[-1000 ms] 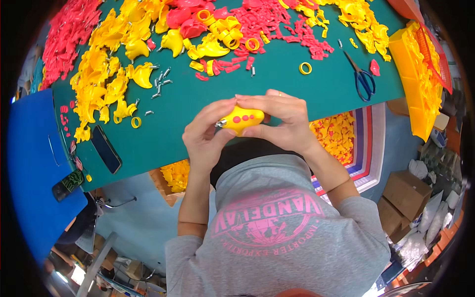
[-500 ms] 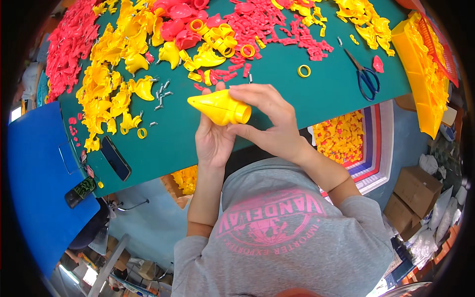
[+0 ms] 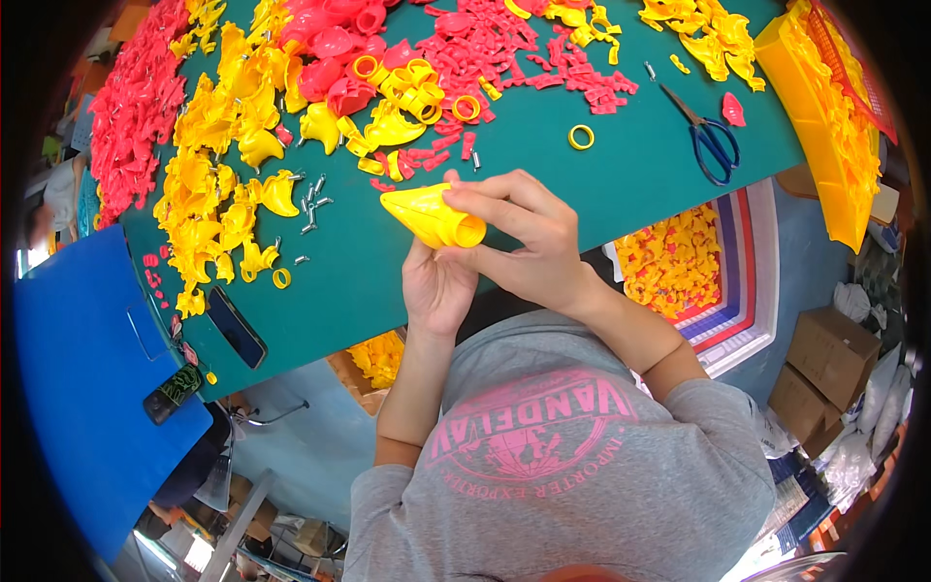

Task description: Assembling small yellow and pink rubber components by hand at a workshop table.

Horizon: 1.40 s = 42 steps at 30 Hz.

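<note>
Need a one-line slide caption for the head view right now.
Both hands, left hand and right hand, hold a yellow cone-shaped plastic part over a green table strewn with red and yellow pieces.

Yellow plastic cone-shaped shell [image 3: 432, 215] — hollow, open round end facing right — tilted, held above green table edge.

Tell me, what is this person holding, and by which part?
A yellow plastic cone-shaped piece. The right hand grips its wide open end with the fingers, while the left hand supports it from underneath.
</note>
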{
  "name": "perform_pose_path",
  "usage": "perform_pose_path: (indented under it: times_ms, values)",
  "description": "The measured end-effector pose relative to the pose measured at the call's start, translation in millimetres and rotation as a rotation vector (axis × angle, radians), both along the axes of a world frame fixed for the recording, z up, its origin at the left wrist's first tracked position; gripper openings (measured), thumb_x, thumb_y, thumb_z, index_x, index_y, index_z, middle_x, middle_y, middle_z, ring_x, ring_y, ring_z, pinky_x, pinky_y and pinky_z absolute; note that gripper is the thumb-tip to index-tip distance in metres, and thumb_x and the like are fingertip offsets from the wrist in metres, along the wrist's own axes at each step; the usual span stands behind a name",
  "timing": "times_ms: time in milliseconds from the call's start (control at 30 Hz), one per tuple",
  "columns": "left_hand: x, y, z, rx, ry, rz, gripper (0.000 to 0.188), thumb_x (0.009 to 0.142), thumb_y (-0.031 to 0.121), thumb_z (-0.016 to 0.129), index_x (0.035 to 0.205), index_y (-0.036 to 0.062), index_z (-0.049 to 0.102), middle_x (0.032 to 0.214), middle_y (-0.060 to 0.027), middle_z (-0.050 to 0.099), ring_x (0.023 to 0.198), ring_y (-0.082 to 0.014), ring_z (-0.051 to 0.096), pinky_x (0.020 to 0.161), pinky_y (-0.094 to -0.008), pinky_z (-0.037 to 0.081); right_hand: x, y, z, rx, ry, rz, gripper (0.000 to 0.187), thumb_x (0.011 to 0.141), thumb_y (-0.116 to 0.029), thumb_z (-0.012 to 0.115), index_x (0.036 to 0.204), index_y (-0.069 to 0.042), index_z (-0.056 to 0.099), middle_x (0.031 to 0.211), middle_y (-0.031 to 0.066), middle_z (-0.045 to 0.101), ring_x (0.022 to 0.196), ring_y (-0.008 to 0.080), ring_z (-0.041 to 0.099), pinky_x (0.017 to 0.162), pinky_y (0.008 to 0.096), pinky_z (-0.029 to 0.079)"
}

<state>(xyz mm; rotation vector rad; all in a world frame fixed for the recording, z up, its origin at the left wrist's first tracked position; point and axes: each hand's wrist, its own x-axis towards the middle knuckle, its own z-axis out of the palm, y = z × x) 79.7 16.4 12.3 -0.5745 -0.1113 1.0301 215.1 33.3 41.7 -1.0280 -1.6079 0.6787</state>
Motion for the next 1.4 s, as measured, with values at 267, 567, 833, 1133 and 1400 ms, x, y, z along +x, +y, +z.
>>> perform_pose_path:
  times_ms: [267,567,833,1133,1400]
  values:
    - [-53.5,-2.9,12.5,0.234,1.261,0.038,0.032,0.089,0.013,0.052,0.118,0.0058,0.043,0.116,-0.0146,0.052,0.1,-0.0222,0.056,0.087,-0.0319,0.047,184.0,-50.3,30.3,-0.549,-0.463,0.359,0.037,0.055,-0.012,0.079,0.086,0.0,0.064,0.089,0.0088,0.062,0.083,0.0224,0.059,0.071,0.0306,0.045]
    - [-204.7,50.4,23.8,-0.048,2.943,0.411,0.019,0.082,0.019,0.062,0.093,0.0029,0.065,0.082,-0.0039,0.062,0.078,-0.0105,0.057,0.069,-0.023,0.044,318.5,-169.4,-330.8,-1.032,-0.838,-0.533,0.049,0.057,-0.024,0.078,0.096,0.0,0.062,0.089,0.0161,0.064,0.082,0.0261,0.062,0.069,0.0348,0.048]
    - [-305.6,150.0,48.9,0.113,3.727,-0.227,0.026,0.07,0.028,0.066,0.091,0.0127,0.068,0.086,-0.0138,0.064,0.084,-0.0325,0.059,0.075,-0.0415,0.047,289.1,-140.7,-298.0,-1.213,-0.325,-0.138,0.033,0.073,-0.023,0.067,0.099,-0.004,0.061,0.085,0.0141,0.065,0.074,0.023,0.063,0.066,0.0329,0.048]
    - [-372.7,172.2,38.2,0.72,3.647,-0.347,0.022,0.068,0.018,0.063,0.086,0.0049,0.065,0.078,-0.0157,0.063,0.078,-0.0313,0.061,0.069,-0.0398,0.046,141.5,-45.8,0.6,-1.089,-0.314,0.677,0.017,0.081,-0.021,0.063,0.081,-0.005,0.062,0.065,0.0039,0.058,0.062,0.0122,0.055,0.056,0.0284,0.043]
    - [-355.5,164.9,65.1,0.297,3.618,-0.175,0.022,0.08,0.02,0.06,0.097,0.0052,0.059,0.089,-0.014,0.063,0.084,-0.0272,0.061,0.071,-0.0331,0.047,87.4,78.6,5.5,-0.469,-0.252,-0.004,0.008,0.079,-0.008,0.064,0.084,-0.003,0.062,0.071,0.0005,0.057,0.063,0.0051,0.051,0.055,0.0204,0.041]
